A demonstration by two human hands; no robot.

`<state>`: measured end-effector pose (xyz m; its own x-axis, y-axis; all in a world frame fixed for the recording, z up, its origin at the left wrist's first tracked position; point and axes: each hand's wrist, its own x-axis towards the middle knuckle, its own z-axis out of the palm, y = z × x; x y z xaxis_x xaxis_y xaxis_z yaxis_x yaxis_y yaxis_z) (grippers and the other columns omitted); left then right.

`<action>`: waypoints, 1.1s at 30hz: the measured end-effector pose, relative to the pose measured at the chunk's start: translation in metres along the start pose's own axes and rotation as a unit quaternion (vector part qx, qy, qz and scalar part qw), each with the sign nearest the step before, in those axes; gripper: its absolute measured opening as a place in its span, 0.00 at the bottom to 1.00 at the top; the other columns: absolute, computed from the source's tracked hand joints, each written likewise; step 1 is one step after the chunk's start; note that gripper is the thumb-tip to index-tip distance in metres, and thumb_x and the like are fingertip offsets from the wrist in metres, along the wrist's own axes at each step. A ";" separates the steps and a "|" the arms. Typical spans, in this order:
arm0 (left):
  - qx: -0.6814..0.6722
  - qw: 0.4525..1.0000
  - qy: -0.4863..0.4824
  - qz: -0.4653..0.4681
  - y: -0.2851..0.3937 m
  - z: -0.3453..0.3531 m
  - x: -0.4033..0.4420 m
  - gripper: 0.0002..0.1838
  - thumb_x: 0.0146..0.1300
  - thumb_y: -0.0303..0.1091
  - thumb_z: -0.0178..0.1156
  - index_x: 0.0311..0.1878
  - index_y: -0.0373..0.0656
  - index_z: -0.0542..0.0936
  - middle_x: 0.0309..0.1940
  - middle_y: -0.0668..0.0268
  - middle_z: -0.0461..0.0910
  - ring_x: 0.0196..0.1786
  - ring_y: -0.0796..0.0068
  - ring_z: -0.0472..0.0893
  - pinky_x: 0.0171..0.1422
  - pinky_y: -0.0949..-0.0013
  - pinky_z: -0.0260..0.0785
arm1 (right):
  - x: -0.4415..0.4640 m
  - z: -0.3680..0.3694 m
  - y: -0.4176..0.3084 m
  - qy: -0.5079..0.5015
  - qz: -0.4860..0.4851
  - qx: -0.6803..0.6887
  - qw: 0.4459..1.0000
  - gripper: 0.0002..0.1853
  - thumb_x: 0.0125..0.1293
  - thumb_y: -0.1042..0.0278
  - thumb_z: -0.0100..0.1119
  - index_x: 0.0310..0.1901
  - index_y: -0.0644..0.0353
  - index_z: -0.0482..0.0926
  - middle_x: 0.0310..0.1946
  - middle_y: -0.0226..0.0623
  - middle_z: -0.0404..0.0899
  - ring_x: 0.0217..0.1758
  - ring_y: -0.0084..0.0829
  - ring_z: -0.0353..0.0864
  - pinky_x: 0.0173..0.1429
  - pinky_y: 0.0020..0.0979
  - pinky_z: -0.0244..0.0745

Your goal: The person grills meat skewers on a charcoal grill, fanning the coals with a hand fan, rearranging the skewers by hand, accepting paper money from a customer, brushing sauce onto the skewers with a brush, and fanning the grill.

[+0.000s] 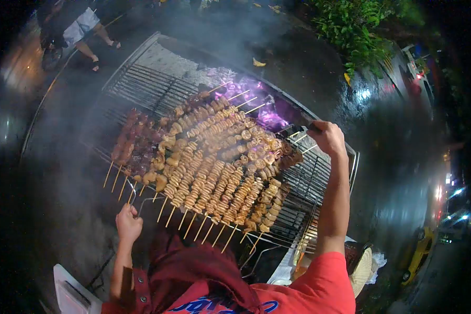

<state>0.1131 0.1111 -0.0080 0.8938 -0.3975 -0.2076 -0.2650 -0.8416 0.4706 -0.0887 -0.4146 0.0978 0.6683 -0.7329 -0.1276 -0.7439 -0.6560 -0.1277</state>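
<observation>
Many skewers of coiled, browned meat (209, 178) lie side by side over a wire grill (311, 170), with darker red skewers (133, 138) at the left end. My left hand (128, 223) is closed at the near edge, pinching the stick end of a skewer beside a bent wire handle (146, 201). At the far right, my right hand (328, 138) is closed around a dark object whose shape is unclear, near the protruding stick ends. Smoke blurs the left side.
Glowing coals (269, 115) and grey ash (167, 60) lie in the grill box beyond the skewers. A person's legs (91, 47) show at upper left. Leafy plants (353, 31) stand at upper right. A white-edged box (73, 288) is at lower left.
</observation>
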 end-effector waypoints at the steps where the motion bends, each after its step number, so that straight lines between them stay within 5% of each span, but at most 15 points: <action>1: 0.009 1.000 -0.002 -0.005 0.000 0.001 0.000 0.11 0.36 0.20 0.57 0.23 0.41 0.65 0.15 0.58 0.68 0.21 0.57 0.73 0.30 0.62 0.64 | 0.003 0.005 0.007 -0.005 -0.013 -0.001 1.000 0.18 0.53 0.54 0.63 0.47 0.43 0.81 0.36 0.40 0.82 0.41 0.45 0.80 0.45 0.42 0.73; 9: 0.004 1.000 0.011 0.023 0.000 0.001 0.000 0.11 0.36 0.19 0.57 0.23 0.41 0.65 0.14 0.60 0.66 0.18 0.61 0.70 0.26 0.64 0.61 | 0.019 0.039 0.034 0.056 -0.040 0.099 0.993 0.20 0.49 0.63 0.68 0.47 0.48 0.81 0.39 0.40 0.81 0.42 0.44 0.80 0.44 0.38 0.73; 19: -0.015 0.999 0.015 0.033 -0.011 0.008 0.003 0.11 0.36 0.18 0.56 0.23 0.41 0.65 0.12 0.63 0.61 0.15 0.68 0.63 0.23 0.65 0.55 | 0.039 0.041 0.023 0.065 -0.005 0.159 0.985 0.14 0.52 0.63 0.66 0.39 0.60 0.80 0.29 0.46 0.80 0.33 0.42 0.81 0.39 0.35 0.72; 22: -0.016 1.000 0.014 0.016 -0.006 0.006 0.001 0.12 0.36 0.18 0.56 0.23 0.41 0.65 0.12 0.63 0.61 0.15 0.68 0.63 0.23 0.65 0.55 | 0.048 0.046 0.024 0.112 -0.041 0.135 0.984 0.13 0.56 0.63 0.64 0.35 0.64 0.79 0.20 0.33 0.76 0.22 0.21 0.72 0.29 0.28 0.68; 25: 0.002 0.999 0.006 0.033 -0.009 0.005 0.001 0.11 0.36 0.18 0.56 0.23 0.41 0.64 0.12 0.62 0.61 0.16 0.65 0.65 0.24 0.65 0.57 | 0.051 0.042 0.024 0.032 0.084 0.232 0.969 0.14 0.56 0.61 0.64 0.31 0.66 0.77 0.19 0.40 0.76 0.19 0.29 0.75 0.26 0.33 0.68; 27: -0.013 0.999 0.014 0.029 -0.005 0.004 0.000 0.11 0.37 0.19 0.56 0.23 0.41 0.64 0.13 0.61 0.62 0.17 0.62 0.67 0.25 0.63 0.58 | 0.047 0.038 0.024 0.015 0.115 0.361 0.925 0.13 0.60 0.61 0.61 0.27 0.64 0.77 0.15 0.29 0.73 0.13 0.19 0.67 0.16 0.25 0.60; 33: -0.008 1.000 0.001 0.017 -0.007 0.004 0.000 0.10 0.38 0.20 0.56 0.23 0.40 0.65 0.15 0.57 0.67 0.22 0.53 0.72 0.29 0.60 0.63 | 0.045 0.018 0.013 0.073 0.136 0.270 0.950 0.12 0.60 0.63 0.61 0.27 0.64 0.78 0.14 0.29 0.71 0.13 0.18 0.66 0.18 0.26 0.58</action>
<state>0.1131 0.1154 -0.0143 0.8851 -0.4251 -0.1893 -0.2899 -0.8219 0.4903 -0.0684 -0.4532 0.0725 0.4146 -0.9049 -0.0961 -0.7492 -0.2795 -0.6005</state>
